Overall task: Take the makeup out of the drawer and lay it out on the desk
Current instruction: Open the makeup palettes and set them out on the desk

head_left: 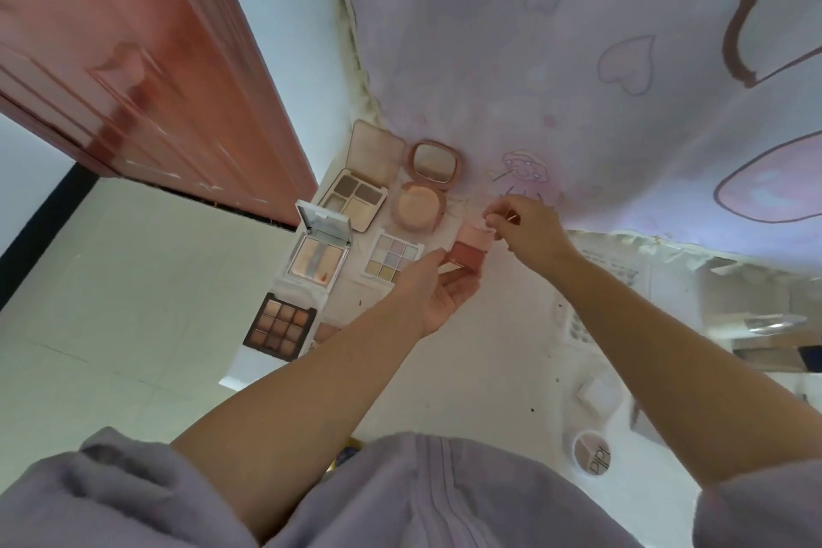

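White counter (489, 360) below a pale heart-print cloth (578, 36), red-brown door (133, 58) off to the left. Spread open along the counter's left part: beige four-pan palette (358, 191), mirrored highlighter compact (318, 256), brown nine-pan palette (280, 327), pastel palette (391, 258), round pink powder compact (420, 202). Held above the counter, just right of the pastel palette: small blush compact (471, 251), open. Left hand (438, 296) curled around its base from beneath. Right hand (529, 227) pinching its raised lid with fingertips.
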Tool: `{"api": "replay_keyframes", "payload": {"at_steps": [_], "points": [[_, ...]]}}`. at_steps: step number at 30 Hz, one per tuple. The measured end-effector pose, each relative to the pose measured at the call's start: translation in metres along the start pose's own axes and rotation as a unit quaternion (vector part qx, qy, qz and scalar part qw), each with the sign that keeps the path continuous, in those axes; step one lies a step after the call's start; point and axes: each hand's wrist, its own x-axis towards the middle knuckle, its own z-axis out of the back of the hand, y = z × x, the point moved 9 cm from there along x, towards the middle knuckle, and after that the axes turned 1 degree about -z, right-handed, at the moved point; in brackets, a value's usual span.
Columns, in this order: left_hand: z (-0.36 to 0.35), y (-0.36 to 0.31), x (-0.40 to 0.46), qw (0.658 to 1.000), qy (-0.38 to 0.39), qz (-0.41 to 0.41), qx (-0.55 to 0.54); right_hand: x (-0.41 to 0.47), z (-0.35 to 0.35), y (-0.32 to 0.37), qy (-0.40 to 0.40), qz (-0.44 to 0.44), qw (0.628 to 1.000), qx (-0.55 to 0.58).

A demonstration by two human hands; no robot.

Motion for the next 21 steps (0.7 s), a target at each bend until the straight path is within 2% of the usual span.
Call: {"api": "replay_keyframes", "payload": {"at_steps": [8, 14, 18, 21], "points": [[-0.014, -0.028, 0.025, 0.994, -0.072, -0.084, -0.013, 0.061, -0.018, -0.005, 0.022, 0.002, 0.996, -0.085], [0.000, -0.020, 0.026, 0.987, -0.132, -0.089, -0.012, 0.052, -0.017, -0.013, 0.015, -0.025, 1.000, 0.003], [-0.005, -0.005, 0.016, 0.993, -0.090, -0.061, 0.034, 0.020, 0.014, -0.023, 0.000, -0.030, 0.998, 0.059], [-0.016, 0.024, 0.005, 0.992, -0.025, -0.009, 0.123, -0.030, 0.040, -0.049, 0.029, -0.055, 0.998, 0.013]]}}
